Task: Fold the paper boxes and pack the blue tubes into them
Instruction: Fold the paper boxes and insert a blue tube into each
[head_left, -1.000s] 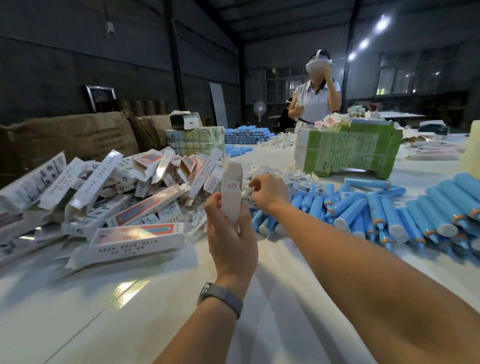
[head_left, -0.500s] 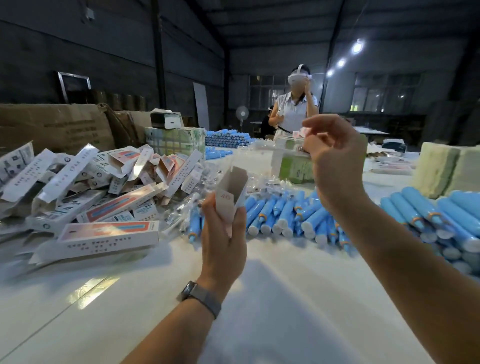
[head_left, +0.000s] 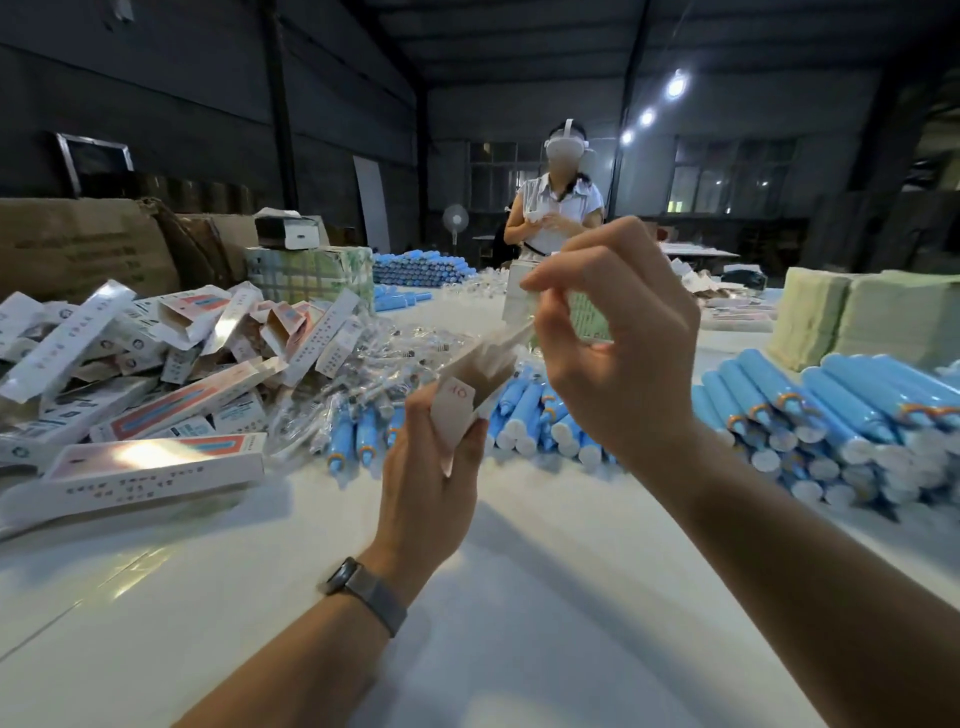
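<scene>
My left hand (head_left: 431, 467) grips a white paper box (head_left: 457, 397) with red print, tilted so its open end points up and right. My right hand (head_left: 618, 338) is raised beside that open end, thumb and forefinger pinched together on what looks like a small clear packet, too blurred to make out. Blue tubes (head_left: 524, 415) with white caps lie in a heap just behind both hands. A larger stack of blue tubes (head_left: 831, 405) sits to the right.
Folded printed boxes (head_left: 156, 364) are piled at the left, with clear plastic packets (head_left: 374, 358) beside them. Behind stand a green carton (head_left: 311, 270), brown cardboard (head_left: 78, 244) and pale green stacks (head_left: 857, 312). Across the white table (head_left: 519, 597) a person (head_left: 556, 208) is working.
My right hand left the clear packets on the table, rose with fingers pinched, and came to the box's open end. The left hand tilted the box to the right.
</scene>
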